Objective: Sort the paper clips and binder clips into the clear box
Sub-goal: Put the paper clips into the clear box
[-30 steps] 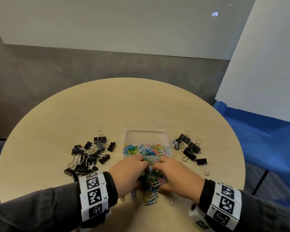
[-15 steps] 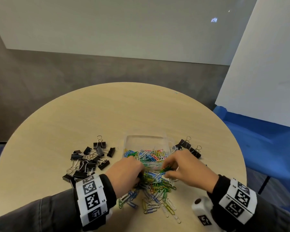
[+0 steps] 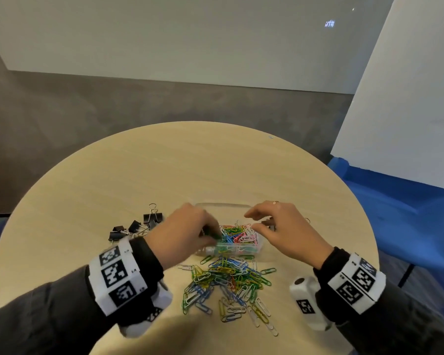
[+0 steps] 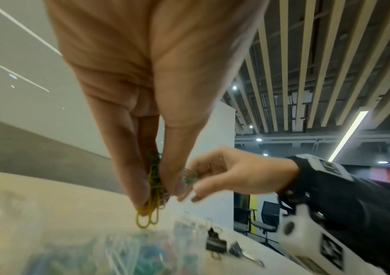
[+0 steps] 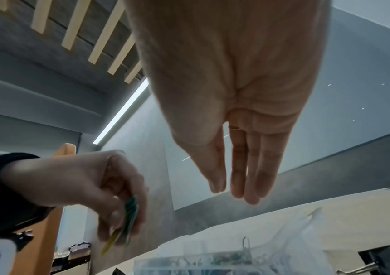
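A clear box [image 3: 237, 249] holding colored paper clips sits at the table's near center. My left hand [image 3: 210, 234] hovers over its left side and pinches a small bunch of yellow and green paper clips [image 4: 150, 206]. My right hand [image 3: 251, 221] hangs above the box's right side with fingers [image 5: 248, 176] straight, holding nothing. A loose pile of paper clips [image 3: 228, 283] lies on the table just in front of the box. Black binder clips [image 3: 136, 226] lie left of the box. More binder clips [image 4: 215, 243] lie to its right, mostly hidden under my right hand in the head view.
The round wooden table [image 3: 190, 170] stretches bare beyond the box. A white panel [image 3: 408, 98] and blue floor covering [image 3: 408, 213] stand to the right, with a grey wall behind.
Both hands rose from the loose pile to above the box. The left brought a bunch of clips along; the right, which pinched clips half a second ago, now holds nothing.
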A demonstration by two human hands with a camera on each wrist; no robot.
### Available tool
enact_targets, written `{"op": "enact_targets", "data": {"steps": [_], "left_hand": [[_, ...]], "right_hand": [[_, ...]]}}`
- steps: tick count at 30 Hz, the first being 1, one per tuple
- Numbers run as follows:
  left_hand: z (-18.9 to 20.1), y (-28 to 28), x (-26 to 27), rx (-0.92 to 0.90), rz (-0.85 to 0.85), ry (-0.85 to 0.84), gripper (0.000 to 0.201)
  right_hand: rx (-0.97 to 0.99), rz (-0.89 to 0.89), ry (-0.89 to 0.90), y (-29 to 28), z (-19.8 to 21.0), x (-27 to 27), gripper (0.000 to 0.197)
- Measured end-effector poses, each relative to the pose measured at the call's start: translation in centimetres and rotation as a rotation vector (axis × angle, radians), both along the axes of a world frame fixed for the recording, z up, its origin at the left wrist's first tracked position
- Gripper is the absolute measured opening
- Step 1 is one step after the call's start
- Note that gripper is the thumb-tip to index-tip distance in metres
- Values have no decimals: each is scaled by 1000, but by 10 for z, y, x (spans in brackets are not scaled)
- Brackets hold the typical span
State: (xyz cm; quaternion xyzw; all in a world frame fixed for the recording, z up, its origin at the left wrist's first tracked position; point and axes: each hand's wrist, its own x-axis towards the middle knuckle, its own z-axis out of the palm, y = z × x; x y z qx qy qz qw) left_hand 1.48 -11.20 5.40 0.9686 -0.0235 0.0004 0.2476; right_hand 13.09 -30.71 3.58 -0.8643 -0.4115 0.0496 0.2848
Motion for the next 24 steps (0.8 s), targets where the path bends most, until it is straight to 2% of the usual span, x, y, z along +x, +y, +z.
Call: {"op": "enact_targets", "data": {"steps": [4,8,11,14,17,21,24], "left_hand": [[10,8,16,-22,79,-141,14],[-2,7,28,-48,58,-58,28],[-10,9,22,20,49,-26,36],[-6,7,10,36,26,-87,25],[-6,1,-3,96,-58,41,28],[-20,-9,-10,299,-181,254,46],[-33,-11,-12,359,-218,349,44]], "right_hand": [[-53,75,-22,-8,4,-12,13],[-168,168,-5,-11,8,-29,14],[-264,197,31,-12,7,-37,24],[-368,198,27,-11,2,-41,42],[-479,224,41,-7,-5,-48,53],[-520,243,43,-6,-9,-51,43],[-523,258,81,-8,-7,-48,39]]}}
